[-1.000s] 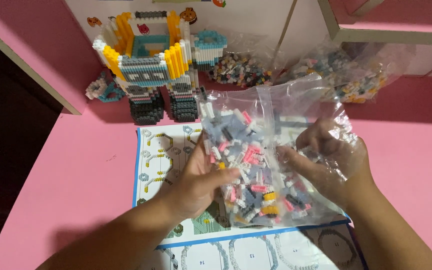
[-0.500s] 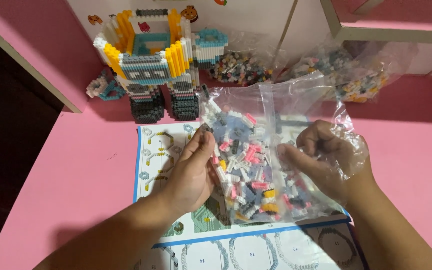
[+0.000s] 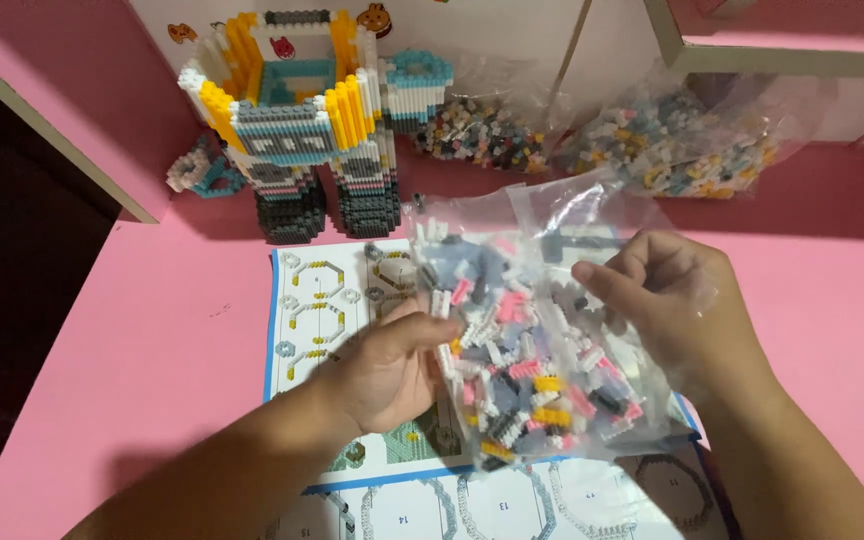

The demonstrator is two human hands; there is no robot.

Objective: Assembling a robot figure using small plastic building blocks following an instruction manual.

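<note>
The clear plastic bag (image 3: pixel 542 340) lies in the middle of the pink table (image 3: pixel 152 340), on top of a printed instruction sheet (image 3: pixel 322 300) with blue border. The bag is thin and wrinkled, full of tiny bricks — grey, pink, white, yellow. The left hand (image 3: pixel 387 365) presses its curled fingers against the bag's left side. The right hand (image 3: pixel 672 300) is half closed and pinches the film on the right side. Behind stands a blocky brick model (image 3: pixel 302 120) with ribbed yellow and white walls, and two more bags of bricks (image 3: pixel 592 130) lie near the wall.
</note>
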